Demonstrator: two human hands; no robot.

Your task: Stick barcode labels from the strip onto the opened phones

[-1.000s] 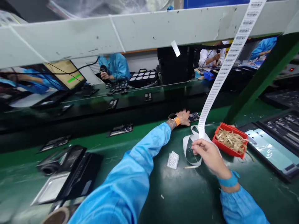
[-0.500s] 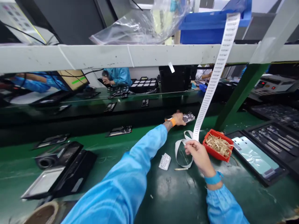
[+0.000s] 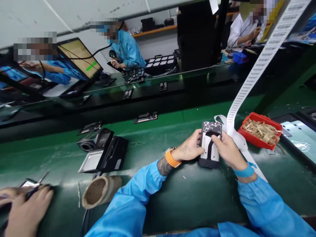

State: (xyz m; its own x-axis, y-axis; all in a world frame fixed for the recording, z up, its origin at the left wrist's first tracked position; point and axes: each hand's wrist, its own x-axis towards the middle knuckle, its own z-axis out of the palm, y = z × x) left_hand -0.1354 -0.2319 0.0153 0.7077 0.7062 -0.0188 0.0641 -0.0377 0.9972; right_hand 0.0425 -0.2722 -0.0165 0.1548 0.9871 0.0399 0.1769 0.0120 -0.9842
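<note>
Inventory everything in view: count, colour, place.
Phone unit: one, black and silver, in both hands.
Label strip: one, white, right of it.
Bin: one, red, beside the strip.
Scraps: many, tan, in the bin.
Panel: one, pale green, right edge.
Other phone units: several, mainly black, farther back.
Equipment: one group, black, left.
Container: one, brown, lower left.
Monitor: one, yellowish, upper left.
Tray: one, black, back centre.
Box: one, blue, upper right.
People: several, blue or white clothing, back.
Another person's hands: two, bare, lower left.
Left hand: one, blue-sleeved, phone unit's left.
Right hand: one, blue-sleeved, phone unit's right.
</note>
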